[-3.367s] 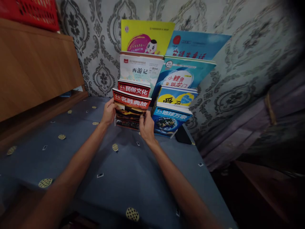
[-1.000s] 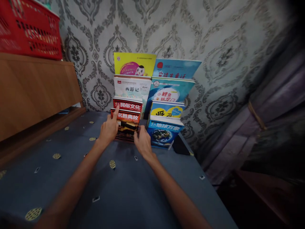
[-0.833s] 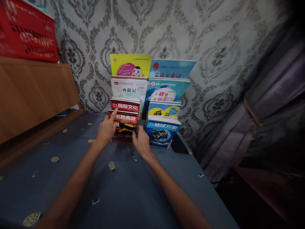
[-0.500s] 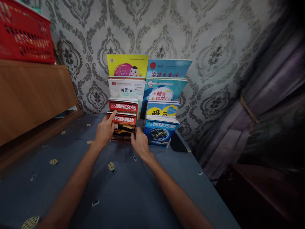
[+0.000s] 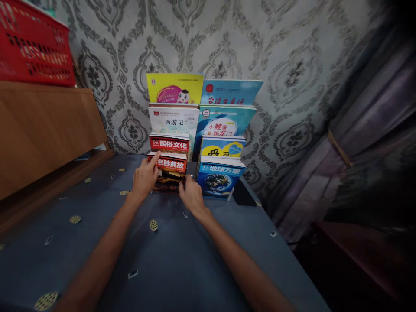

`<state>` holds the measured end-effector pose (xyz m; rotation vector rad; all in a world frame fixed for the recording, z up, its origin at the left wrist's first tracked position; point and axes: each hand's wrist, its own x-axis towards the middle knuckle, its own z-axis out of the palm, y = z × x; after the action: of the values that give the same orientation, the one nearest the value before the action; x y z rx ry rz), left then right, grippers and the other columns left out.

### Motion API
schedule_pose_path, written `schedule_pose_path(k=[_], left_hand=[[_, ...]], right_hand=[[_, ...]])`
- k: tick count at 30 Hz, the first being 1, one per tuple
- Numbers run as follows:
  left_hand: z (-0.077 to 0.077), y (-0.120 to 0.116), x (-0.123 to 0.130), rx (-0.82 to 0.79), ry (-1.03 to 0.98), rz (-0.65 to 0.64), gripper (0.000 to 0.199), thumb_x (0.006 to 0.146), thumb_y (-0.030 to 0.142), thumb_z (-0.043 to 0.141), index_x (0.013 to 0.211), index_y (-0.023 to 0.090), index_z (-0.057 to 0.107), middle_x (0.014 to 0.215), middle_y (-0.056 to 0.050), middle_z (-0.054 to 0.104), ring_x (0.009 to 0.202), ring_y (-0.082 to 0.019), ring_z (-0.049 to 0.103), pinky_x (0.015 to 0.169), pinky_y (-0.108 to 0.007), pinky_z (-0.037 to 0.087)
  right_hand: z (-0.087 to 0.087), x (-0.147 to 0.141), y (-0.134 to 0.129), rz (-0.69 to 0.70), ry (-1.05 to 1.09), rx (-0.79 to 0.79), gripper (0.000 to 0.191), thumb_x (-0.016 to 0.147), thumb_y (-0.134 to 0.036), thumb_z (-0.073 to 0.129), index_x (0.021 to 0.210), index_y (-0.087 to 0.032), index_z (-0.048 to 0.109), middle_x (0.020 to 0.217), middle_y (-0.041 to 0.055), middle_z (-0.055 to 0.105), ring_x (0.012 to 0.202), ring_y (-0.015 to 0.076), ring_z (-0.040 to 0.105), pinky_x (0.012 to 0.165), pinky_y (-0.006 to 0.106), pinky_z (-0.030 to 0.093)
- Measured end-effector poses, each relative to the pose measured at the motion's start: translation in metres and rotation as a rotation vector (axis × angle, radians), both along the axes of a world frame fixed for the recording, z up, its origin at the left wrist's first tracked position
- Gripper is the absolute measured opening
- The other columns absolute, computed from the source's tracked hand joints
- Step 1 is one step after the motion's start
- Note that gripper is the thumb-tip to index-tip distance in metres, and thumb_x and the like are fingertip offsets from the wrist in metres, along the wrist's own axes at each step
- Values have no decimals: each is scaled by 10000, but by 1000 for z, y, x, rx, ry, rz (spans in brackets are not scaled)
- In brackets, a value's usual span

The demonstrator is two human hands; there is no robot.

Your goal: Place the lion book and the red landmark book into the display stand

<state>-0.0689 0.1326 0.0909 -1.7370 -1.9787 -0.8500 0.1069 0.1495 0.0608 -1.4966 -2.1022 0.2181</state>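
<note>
Two columns of upright children's books stand in tiers against the wall. At the front of the left column is a small book with a red title band and a dark landscape cover (image 5: 170,177). My left hand (image 5: 145,177) holds its left edge, index finger stretched over the upper corner of the cover and the other fingers curled. Thumb and fingers of my right hand (image 5: 192,195) close on the lower right edge of the same book; its fingertips are partly hidden. Behind it stand another red book (image 5: 170,144), a pale book (image 5: 175,119) and a yellow book (image 5: 170,86).
The right column has a blue earth-cover book (image 5: 216,180), a blue-and-yellow book (image 5: 224,147), and two taller blue ones. Beside it lies a flat black object (image 5: 244,193). A wooden cabinet (image 5: 48,134) bearing a red basket (image 5: 35,47) is at left; a curtain (image 5: 312,190) hangs right.
</note>
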Motion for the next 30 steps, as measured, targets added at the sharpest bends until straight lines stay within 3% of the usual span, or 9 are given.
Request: schedule_pose_path(k=[4, 11, 17, 30], left_hand=[[-3, 1, 1, 29, 0, 2, 565, 935, 216, 470, 1493, 286, 426, 1042, -97, 605, 836, -226, 658, 752, -314, 524], [-1, 0, 0, 28, -43, -32, 543, 931, 212, 478, 1472, 263, 448, 1070, -99, 608, 921, -242, 660, 823, -344, 532], [-1, -1, 0, 38, -67, -55, 570, 916, 199, 495, 1479, 265, 428, 1120, -98, 623, 1000, -251, 654, 888, -362, 525], [-9, 8, -26, 138, -173, -315, 526, 867, 133, 448, 1377, 219, 544, 1156, -74, 681, 1057, -225, 657, 929, -358, 540]], right_hand=[[-3, 3, 7, 14, 103, 43, 101, 943, -215, 492, 1033, -186, 527, 935, 126, 742, 812, 249, 710, 669, 299, 450], [-9, 3, 16, 153, 452, 214, 236, 886, -196, 451, 1109, -184, 528, 1030, 113, 684, 978, 245, 659, 853, 358, 513], [-13, 0, 21, 218, 617, 209, 313, 842, -179, 471, 1144, -154, 549, 1108, 139, 657, 1044, 247, 624, 945, 385, 504], [-23, -6, 32, 219, 752, 241, 222, 847, -253, 504, 1051, -181, 554, 1020, 102, 605, 988, 246, 596, 906, 400, 493]])
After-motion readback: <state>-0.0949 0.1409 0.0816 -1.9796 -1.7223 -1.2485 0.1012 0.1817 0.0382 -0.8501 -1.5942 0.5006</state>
